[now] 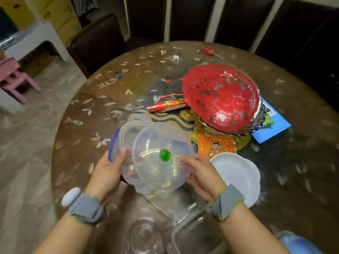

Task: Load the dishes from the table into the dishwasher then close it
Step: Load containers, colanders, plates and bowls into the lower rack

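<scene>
Nearest me, a glass container (190, 233) sits at six o'clock on the worktop (275, 180). My left hand (108, 173) and right hand (201, 176) grip stacked clear lids (157, 162); white plates (236, 175) wait at three o'clock. I judge loading barely begun; no dishwasher visible.

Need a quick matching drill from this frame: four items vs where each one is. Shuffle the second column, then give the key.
Things:
1. clear round lid
2. red basket
3. scissors
4. white plates

Places:
A. far side of the table, near the chairs
B. held between left hand and right hand
C. on the table just right of the right hand
D. tilted on the pile at centre right

Pairs: 1-B, 2-D, 3-A, 4-C
</scene>
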`<action>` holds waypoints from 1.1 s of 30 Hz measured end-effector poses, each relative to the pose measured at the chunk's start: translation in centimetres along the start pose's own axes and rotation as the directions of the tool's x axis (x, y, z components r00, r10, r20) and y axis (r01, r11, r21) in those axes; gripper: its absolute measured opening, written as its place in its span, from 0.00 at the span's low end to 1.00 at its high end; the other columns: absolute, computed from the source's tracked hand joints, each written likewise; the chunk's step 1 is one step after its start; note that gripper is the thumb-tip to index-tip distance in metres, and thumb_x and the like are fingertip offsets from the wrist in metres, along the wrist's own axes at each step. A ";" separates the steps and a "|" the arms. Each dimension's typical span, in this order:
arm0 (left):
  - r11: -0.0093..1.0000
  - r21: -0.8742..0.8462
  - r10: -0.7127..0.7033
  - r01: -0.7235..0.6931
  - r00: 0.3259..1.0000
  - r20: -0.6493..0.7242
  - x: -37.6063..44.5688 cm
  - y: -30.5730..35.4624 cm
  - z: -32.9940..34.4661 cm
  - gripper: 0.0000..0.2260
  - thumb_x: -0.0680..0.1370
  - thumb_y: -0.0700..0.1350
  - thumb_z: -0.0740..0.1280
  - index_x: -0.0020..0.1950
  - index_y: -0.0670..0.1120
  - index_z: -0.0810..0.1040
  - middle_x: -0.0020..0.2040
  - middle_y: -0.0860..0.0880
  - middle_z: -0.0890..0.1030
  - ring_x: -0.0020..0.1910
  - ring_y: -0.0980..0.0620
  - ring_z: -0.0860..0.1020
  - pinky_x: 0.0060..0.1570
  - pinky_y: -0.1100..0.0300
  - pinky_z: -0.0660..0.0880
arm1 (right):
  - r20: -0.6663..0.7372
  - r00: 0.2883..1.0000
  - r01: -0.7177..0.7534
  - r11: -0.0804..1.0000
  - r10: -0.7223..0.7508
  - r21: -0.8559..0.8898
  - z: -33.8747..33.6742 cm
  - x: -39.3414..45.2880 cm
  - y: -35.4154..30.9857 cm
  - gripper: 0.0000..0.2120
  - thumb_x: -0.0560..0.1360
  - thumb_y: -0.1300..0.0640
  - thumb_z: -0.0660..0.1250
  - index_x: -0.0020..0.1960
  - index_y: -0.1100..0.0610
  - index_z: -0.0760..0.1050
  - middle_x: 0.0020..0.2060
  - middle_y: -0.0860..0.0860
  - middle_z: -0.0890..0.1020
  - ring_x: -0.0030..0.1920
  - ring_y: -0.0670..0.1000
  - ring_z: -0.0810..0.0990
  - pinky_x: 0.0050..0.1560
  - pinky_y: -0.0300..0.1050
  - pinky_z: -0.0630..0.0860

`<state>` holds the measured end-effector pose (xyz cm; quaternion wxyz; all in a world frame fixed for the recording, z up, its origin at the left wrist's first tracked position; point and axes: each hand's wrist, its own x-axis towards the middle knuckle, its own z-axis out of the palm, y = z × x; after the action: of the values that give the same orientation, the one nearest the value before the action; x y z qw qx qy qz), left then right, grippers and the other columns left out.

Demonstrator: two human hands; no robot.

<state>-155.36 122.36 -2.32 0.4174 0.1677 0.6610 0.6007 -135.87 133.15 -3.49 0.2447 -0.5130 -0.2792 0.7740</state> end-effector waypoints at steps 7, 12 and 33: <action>0.996 -0.006 -0.090 0.092 0.983 0.159 -8.3 0.0 8.1 0.28 0.63 0.55 0.77 0.58 0.45 0.77 0.52 0.37 0.82 0.44 0.44 0.82 0.37 0.50 0.80 | -0.048 0.989 0.131 0.975 -0.142 -0.179 -6.1 -7.3 -1.0 0.20 0.74 0.58 0.72 0.60 0.61 0.67 0.46 0.59 0.77 0.43 0.55 0.77 0.39 0.50 0.76; 0.987 -0.119 -0.095 0.110 0.988 0.126 -12.7 -1.0 11.8 0.11 0.74 0.45 0.72 0.55 0.47 0.78 0.51 0.41 0.82 0.50 0.42 0.80 0.43 0.50 0.80 | -0.103 0.957 0.196 0.863 -0.272 -0.466 -14.3 -12.0 -2.1 0.19 0.75 0.49 0.69 0.62 0.57 0.72 0.52 0.54 0.80 0.50 0.52 0.81 0.50 0.50 0.79; 0.884 -0.356 -0.297 0.303 0.952 0.071 -16.6 -4.8 13.2 0.21 0.76 0.54 0.67 0.67 0.47 0.73 0.60 0.43 0.81 0.60 0.41 0.78 0.62 0.38 0.70 | 0.296 0.902 0.272 -0.118 -0.313 -0.955 -22.7 -12.1 2.4 0.15 0.75 0.56 0.64 0.60 0.58 0.76 0.60 0.54 0.74 0.64 0.56 0.69 0.62 0.46 0.68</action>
<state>-134.19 117.91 -0.01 0.5336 -0.0121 0.5535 0.6393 -110.65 127.47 -4.41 -0.0295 -0.4649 -0.8479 0.2533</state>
